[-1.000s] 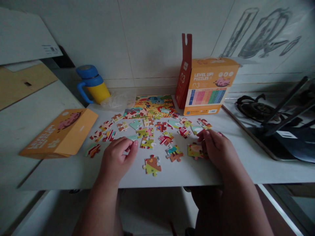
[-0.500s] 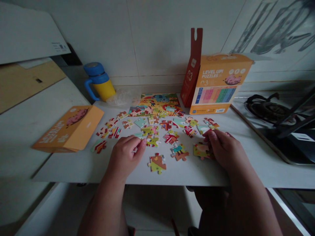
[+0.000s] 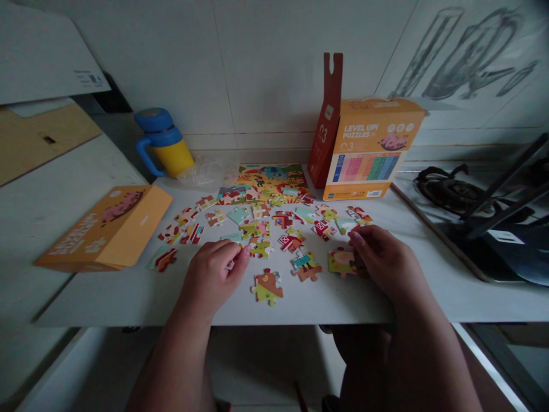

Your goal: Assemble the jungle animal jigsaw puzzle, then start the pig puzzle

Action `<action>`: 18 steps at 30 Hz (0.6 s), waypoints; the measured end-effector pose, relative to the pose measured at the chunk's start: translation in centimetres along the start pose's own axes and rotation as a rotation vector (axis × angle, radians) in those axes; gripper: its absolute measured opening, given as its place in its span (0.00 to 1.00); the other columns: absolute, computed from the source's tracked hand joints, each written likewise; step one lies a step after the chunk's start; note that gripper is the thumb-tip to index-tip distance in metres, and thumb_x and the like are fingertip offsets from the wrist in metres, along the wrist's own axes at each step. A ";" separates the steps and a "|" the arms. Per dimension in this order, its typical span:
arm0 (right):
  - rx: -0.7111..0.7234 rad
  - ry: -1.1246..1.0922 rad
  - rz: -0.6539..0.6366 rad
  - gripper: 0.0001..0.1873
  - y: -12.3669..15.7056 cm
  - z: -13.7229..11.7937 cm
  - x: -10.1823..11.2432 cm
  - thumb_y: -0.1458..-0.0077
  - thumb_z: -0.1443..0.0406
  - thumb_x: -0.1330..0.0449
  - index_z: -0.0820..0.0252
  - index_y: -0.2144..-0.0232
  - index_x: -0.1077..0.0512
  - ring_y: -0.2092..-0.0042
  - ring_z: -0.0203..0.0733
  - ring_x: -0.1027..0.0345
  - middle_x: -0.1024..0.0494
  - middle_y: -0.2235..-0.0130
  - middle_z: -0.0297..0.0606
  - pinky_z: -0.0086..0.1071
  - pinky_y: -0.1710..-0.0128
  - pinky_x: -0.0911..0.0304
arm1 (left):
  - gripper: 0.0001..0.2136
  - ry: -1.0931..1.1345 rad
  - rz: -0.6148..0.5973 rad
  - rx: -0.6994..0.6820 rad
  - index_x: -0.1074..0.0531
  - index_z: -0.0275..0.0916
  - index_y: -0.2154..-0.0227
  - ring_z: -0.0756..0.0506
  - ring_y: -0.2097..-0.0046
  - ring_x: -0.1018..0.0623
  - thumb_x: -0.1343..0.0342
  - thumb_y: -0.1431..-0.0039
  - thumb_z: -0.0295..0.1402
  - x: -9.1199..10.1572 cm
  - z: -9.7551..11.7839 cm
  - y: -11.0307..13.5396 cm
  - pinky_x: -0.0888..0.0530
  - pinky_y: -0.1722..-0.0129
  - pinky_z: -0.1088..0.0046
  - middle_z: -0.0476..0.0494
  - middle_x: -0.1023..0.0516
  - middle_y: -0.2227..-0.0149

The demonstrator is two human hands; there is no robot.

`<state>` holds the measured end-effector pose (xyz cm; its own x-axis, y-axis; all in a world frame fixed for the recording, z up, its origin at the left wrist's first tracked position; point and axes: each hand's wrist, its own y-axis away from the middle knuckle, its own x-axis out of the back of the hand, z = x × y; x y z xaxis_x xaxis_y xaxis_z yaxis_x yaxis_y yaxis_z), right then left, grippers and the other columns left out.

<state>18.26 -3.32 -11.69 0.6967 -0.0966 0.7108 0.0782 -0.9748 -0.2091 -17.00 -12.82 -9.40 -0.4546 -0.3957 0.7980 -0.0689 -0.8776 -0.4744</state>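
Note:
My left hand point(image 3: 215, 276) rests low over the table with its fingers curled and thumb against the index finger; whatever they hold, if anything, is hidden. Just beyond its fingertips lies a green puzzle piece point(image 3: 261, 248). My right hand point(image 3: 384, 260) is closed too, over the right side of the spread pieces, its inner fingers out of sight. It partly covers a green and brown puzzle piece point(image 3: 341, 262). Between the hands are a brown and green piece point(image 3: 267, 286) near the front edge, a turquoise and brown piece point(image 3: 306, 266), and a red barn piece point(image 3: 292, 240).
Several more pieces lie in an arc before a colourful picture sheet point(image 3: 270, 174). An orange puzzle box point(image 3: 369, 149) stands at the back right, another orange box part point(image 3: 111, 229) lies left. A blue and yellow mug point(image 3: 174, 157) stands behind. A gas stove point(image 3: 454, 243) is at right.
The view has turned slightly, so everything sits a little further left. Both hands keep almost the same pose and place among the pieces.

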 end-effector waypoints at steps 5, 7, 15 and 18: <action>-0.078 -0.347 -0.084 0.25 0.0 -0.1 0.2 0.44 0.43 0.29 0.55 0.57 0.25 0.70 0.41 0.26 0.18 0.66 0.38 0.31 0.73 0.30 | 0.17 0.015 -0.018 -0.034 0.36 0.40 0.75 0.48 0.69 0.30 0.47 0.26 0.32 -0.1 -0.2 0.0 0.35 0.64 0.69 0.50 0.31 0.74; -0.090 -0.424 -0.106 0.25 0.1 -0.1 0.2 0.46 0.45 0.27 0.55 0.58 0.26 0.70 0.40 0.26 0.19 0.65 0.37 0.30 0.73 0.30 | 0.17 0.016 -0.017 -0.046 0.36 0.41 0.75 0.48 0.69 0.30 0.47 0.27 0.32 -0.2 -0.2 0.0 0.35 0.64 0.69 0.50 0.31 0.74; -0.142 -0.658 -0.072 0.21 0.3 -0.8 0.7 0.49 0.53 0.22 0.56 0.62 0.26 0.69 0.37 0.27 0.20 0.66 0.35 0.28 0.72 0.30 | 0.16 0.080 -0.041 -0.039 0.34 0.40 0.75 0.47 0.68 0.28 0.46 0.27 0.33 -0.2 0.2 0.1 0.33 0.63 0.69 0.49 0.28 0.73; -0.117 -0.765 -0.068 0.19 0.6 -2.8 0.2 0.49 0.56 0.22 0.56 0.64 0.26 0.68 0.35 0.27 0.20 0.65 0.35 0.25 0.71 0.32 | 0.13 0.182 -0.070 -0.015 0.29 0.40 0.71 0.47 0.66 0.25 0.46 0.27 0.33 0.2 0.5 0.2 0.30 0.62 0.69 0.48 0.24 0.70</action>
<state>16.49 -4.52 -9.80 0.9948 0.0889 0.0494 0.0926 -0.9925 -0.0793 -16.62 -13.20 -9.14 -0.6014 -0.2774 0.7492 -0.1180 -0.8966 -0.4268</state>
